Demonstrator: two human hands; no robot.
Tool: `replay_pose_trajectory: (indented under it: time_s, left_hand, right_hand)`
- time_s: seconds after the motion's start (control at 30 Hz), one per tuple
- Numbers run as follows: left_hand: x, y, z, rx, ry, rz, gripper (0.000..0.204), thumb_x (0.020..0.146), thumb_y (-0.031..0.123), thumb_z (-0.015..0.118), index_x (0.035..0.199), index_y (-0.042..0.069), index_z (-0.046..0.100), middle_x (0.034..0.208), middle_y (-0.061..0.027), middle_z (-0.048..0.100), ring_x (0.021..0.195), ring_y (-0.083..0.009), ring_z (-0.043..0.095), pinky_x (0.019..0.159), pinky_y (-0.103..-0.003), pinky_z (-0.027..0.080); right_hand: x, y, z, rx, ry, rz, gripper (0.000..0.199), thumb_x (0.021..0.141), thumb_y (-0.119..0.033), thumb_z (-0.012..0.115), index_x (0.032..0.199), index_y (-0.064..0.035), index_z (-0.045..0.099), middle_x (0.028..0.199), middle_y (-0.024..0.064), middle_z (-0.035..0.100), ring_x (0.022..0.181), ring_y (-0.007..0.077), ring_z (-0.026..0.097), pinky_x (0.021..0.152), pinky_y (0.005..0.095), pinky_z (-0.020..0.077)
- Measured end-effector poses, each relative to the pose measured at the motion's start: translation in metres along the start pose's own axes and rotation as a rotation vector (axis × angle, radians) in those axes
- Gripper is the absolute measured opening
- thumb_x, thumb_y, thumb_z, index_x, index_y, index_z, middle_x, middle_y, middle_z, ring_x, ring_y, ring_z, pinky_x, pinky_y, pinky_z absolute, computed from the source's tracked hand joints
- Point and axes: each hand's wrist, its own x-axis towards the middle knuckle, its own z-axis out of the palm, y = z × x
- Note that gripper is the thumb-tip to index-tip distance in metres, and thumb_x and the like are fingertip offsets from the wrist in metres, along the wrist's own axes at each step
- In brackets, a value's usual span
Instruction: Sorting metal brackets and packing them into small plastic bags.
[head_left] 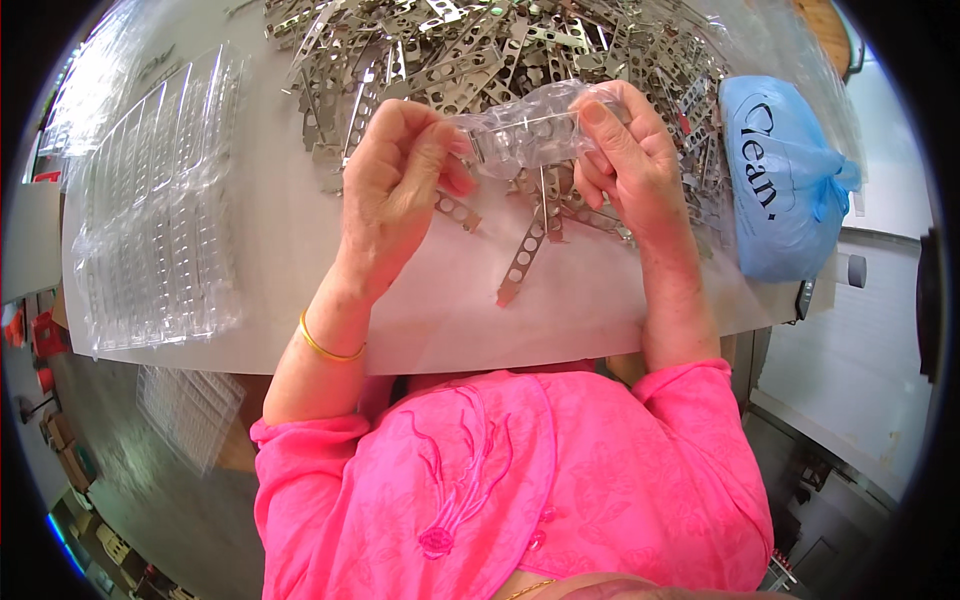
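Observation:
Between my two hands stretches a crumpled clear plastic bag, held above the near edge of a metal heap. A perforated metal strip with round holes shows through the plastic. My left hand pinches the bag's left end between thumb and fingers. At its right end, my right hand is closed on the plastic, the thumb on top. Below the bag, one loose perforated metal strip lies slantwise on the table. The large pile of similar metal strips spreads behind my hands.
Clear plastic blister trays lie stacked at the table's left. A tied blue plastic bag rests on the right side. The white table ends just before my body. Another clear tray sits lower, beyond the table's front-left edge.

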Motion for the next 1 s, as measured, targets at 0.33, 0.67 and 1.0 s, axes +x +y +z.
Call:
replay_pose_trajectory:
  time_s: [0.33,0.67,1.0]
  left_hand:
    - [-0.004,0.002,0.005,-0.053,-0.111,-0.194,0.005,0.098,0.001,0.052,0.103,-0.001,0.05,0.08,-0.0092,0.066,0.063,-0.0122,0.065,0.055,-0.025,0.053]
    - [-0.003,0.013,-0.005,-0.126,-0.046,-0.194,0.01,0.095,-0.002,0.053,0.104,-0.003,0.049,0.078,-0.0132,0.066,0.054,-0.0152,0.064,0.051,-0.026,0.053]
    - [0.006,0.014,-0.01,-0.175,0.194,-0.008,0.02,0.098,0.007,0.057,0.112,-0.003,0.047,0.087,-0.0132,0.066,0.068,-0.016,0.065,0.066,-0.027,0.054]
  right_hand:
    - [-0.003,0.008,0.007,0.016,0.0,-0.059,0.02,0.103,-0.024,0.058,0.103,-0.004,0.055,0.059,-0.0049,0.039,0.045,0.0048,0.031,0.041,0.0248,0.0368]
    - [-0.002,0.006,0.003,-0.036,0.009,-0.078,0.02,0.103,-0.024,0.057,0.103,-0.0041,0.055,0.064,-0.0044,0.043,0.05,0.0045,0.037,0.043,0.0239,0.0388]
    - [-0.003,0.003,-0.002,-0.171,0.04,-0.229,0.016,0.104,-0.02,0.054,0.103,-0.0044,0.052,0.062,-0.0046,0.044,0.049,0.0032,0.037,0.043,0.0227,0.0389]
